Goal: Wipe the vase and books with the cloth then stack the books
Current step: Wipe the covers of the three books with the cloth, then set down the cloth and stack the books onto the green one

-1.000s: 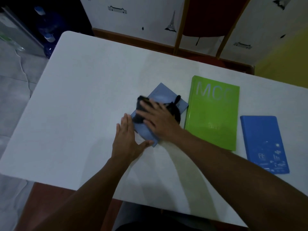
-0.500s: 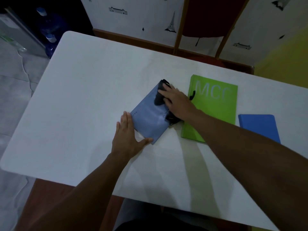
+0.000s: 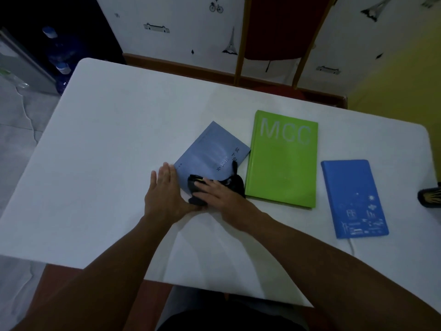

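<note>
A pale blue book (image 3: 210, 151) lies turned at an angle in the middle of the white table (image 3: 119, 139). My right hand (image 3: 222, 197) presses a dark cloth (image 3: 235, 185) flat on the book's near corner. My left hand (image 3: 165, 194) lies flat on the table, fingers against the book's left edge. A green book (image 3: 282, 161) marked MCC lies to the right, and a bright blue notebook (image 3: 353, 197) further right. A dark vase (image 3: 430, 198) with gold lines shows only partly at the right edge.
A chair with a red seat (image 3: 274, 89) stands behind the table's far edge. Water bottles (image 3: 59, 56) stand on the floor at the far left. A white cord (image 3: 352, 246) runs from under the blue notebook.
My right hand has swept the cloth from the pale blue book's far corner back to its near corner. My left hand has stayed at the book's left edge.
</note>
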Demonstrator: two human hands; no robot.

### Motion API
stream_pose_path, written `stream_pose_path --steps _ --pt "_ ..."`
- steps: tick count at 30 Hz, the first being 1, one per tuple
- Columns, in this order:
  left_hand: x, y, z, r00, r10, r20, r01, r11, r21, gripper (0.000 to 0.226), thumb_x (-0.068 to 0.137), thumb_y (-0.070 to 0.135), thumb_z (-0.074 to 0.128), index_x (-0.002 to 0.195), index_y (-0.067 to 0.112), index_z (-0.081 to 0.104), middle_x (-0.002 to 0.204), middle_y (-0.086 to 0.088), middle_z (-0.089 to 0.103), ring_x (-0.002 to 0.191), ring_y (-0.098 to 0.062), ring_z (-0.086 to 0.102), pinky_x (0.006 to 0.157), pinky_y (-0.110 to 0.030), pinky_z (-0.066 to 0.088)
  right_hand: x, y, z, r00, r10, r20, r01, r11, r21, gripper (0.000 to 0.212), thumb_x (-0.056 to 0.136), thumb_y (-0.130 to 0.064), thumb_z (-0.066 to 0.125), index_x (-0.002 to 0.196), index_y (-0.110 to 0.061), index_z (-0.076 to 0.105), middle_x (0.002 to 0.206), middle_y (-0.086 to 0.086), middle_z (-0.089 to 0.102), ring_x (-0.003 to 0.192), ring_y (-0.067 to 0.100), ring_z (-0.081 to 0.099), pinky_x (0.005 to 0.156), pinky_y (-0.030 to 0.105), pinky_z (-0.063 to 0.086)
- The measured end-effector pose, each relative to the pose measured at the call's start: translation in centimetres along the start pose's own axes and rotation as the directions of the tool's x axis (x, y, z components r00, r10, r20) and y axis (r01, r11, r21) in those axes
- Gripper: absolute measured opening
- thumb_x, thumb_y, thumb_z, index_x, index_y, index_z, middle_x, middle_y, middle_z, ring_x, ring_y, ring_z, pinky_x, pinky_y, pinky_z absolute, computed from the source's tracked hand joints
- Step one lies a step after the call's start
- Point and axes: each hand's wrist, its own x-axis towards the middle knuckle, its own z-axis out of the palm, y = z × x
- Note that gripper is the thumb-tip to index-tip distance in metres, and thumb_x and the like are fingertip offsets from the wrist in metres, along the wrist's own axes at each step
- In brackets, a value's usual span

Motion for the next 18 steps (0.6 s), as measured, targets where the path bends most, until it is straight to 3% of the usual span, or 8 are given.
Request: stream_pose_path --steps 2,4,7,9,11,14,16,18 --pt "-0.5 1.0 -0.3 0.983 0.167 -0.072 -0.165 0.986 0.033 0.131 0.068 0.085 0.062 0.161 0.007 0.013 0.169 -0.014 0.008 0.157 -0.029 0.006 0.128 -0.045 0.005 -0.7 -0.3 -1.2 1.000 0.006 0.010 -0.006 1.000 0.011 0.056 0.087 0.022 0.057 0.141 0.004 0.058 0.155 0.026 0.046 0.146 0.043 0.043 0.122 0.054 0.036" --pt "-1.1 2.7 -0.3 0.920 0.369 -0.133 -0.368 0.929 0.033 0.107 0.076 0.065 0.074 0.156 0.009 0.032 0.165 -0.013 0.028 0.153 -0.028 0.027 0.124 -0.047 0.029 -1.1 -0.7 -2.4 0.999 0.031 -0.017 -0.031 1.000 0.004 0.048 0.093 0.011 0.064 0.141 0.005 0.057 0.153 0.028 0.049 0.139 0.040 0.054 0.115 0.050 0.047" --pt "-1.9 5.9 -0.7 0.849 0.501 -0.169 -0.514 0.857 -0.043 0.079 0.085 0.029 0.079 0.151 0.006 0.041 0.141 -0.015 0.060 0.116 -0.030 0.068 0.085 -0.042 0.062 -2.4 -0.9 -4.0 0.987 0.137 -0.080 -0.134 0.990 0.041 0.038 0.101 0.002 0.060 0.138 0.009 0.055 0.147 0.028 0.051 0.126 0.039 0.060 0.104 0.047 0.053" --pt "-2.0 7.6 -1.2 0.794 0.580 -0.182 -0.590 0.807 -0.002 0.078 0.081 0.003 0.080 0.149 0.000 0.042 0.118 -0.018 0.073 0.077 -0.029 0.075 0.054 -0.034 0.059 -4.3 -0.9 -4.7 0.970 0.221 -0.097 -0.215 0.974 0.074 0.037 0.100 0.005 0.058 0.136 0.008 0.052 0.143 0.023 0.047 0.121 0.035 0.058 0.099 0.047 0.054" --pt "-2.0 8.7 -1.5 0.723 0.678 -0.136 -0.675 0.734 0.077 0.082 0.074 -0.008 0.080 0.148 -0.001 0.045 0.106 -0.018 0.076 0.056 -0.029 0.069 0.041 -0.030 0.050 -6.9 -0.7 -5.1 0.958 0.280 -0.068 -0.274 0.958 0.084 0.046 0.094 0.012 0.056 0.139 0.004 0.046 0.137 0.019 0.044 0.112 0.035 0.056 0.090 0.049 0.055" --pt "-2.6 10.2 -1.7 0.666 0.745 -0.039 -0.741 0.666 0.082 0.075 0.083 -0.003 0.073 0.151 0.006 0.044 0.123 -0.013 0.073 0.060 -0.034 0.069 0.043 -0.033 0.052 -10.8 -1.1 -4.8 0.941 0.332 -0.069 -0.333 0.943 0.005 0.061 0.093 0.008 0.054 0.150 -0.007 0.039 0.138 0.014 0.046 0.115 0.035 0.054 0.091 0.046 0.053" --pt "-3.2 11.1 -1.5 0.648 0.761 -0.041 -0.755 0.648 0.097 0.070 0.085 -0.001 0.073 0.150 0.006 0.047 0.132 -0.012 0.069 0.062 -0.036 0.071 0.043 -0.034 0.055 -12.8 -1.2 -4.7 0.917 0.362 -0.164 -0.375 0.926 -0.049 0.062 0.094 0.005 0.054 0.153 -0.007 0.041 0.137 0.016 0.057 0.120 0.036 0.057 0.104 0.047 0.050" --pt "-3.6 11.7 -1.1 0.626 0.771 -0.119 -0.761 0.637 0.125 0.066 0.086 0.003 0.074 0.148 0.005 0.049 0.136 -0.013 0.066 0.068 -0.033 0.074 0.043 -0.032 0.054 -14.4 -0.8 -4.8 0.853 0.439 -0.283 -0.478 0.874 -0.084 0.067 0.086 0.015 0.062 0.150 -0.003 0.048 0.135 0.020 0.063 0.127 0.039 0.060 0.117 0.053 0.042"
